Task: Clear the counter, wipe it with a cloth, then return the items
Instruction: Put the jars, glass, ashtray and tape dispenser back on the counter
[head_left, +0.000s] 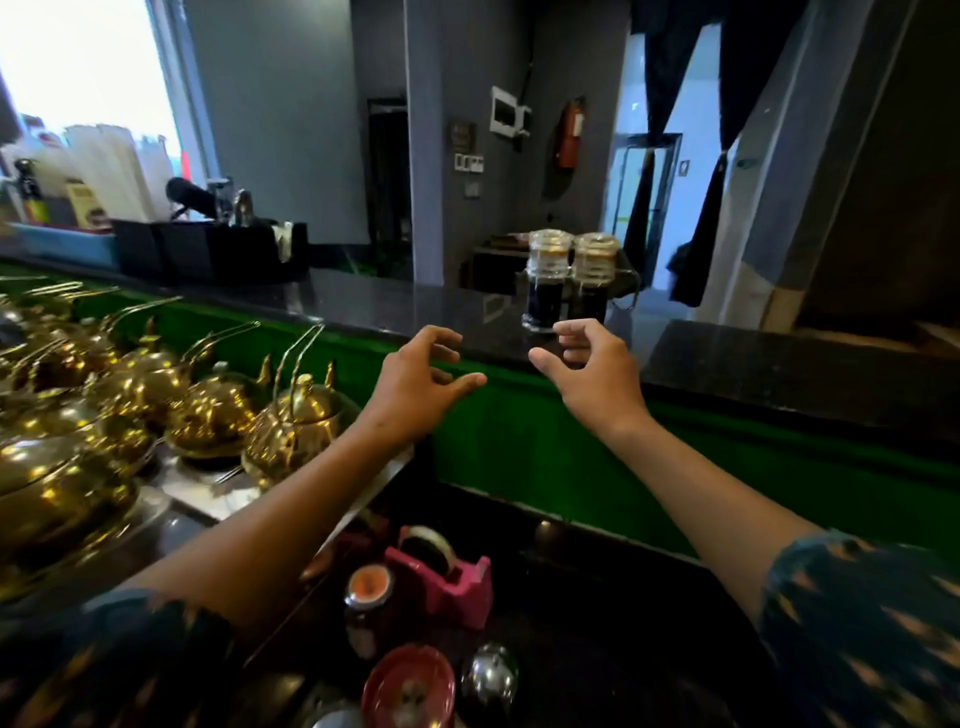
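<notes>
2 jars (569, 280) upright on counter (395, 306), hands empty

Both arms stretch forward toward the dark counter (363, 304). The left hand (423, 379) hangs just short of its near edge, fingers loosely curled, holding nothing. The right hand (589, 371) hangs alongside, thumb and fingers spread and bent, likewise empty.

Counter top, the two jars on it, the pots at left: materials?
Counter top: dark polished stone, likely granite; speckled, mirrors the window light.
Two jars: clear glass or plastic, dark contents showing through, ribbed clear lids.
Pots: gold-toned polished metal, perhaps brass; sharp highlights.
</notes>
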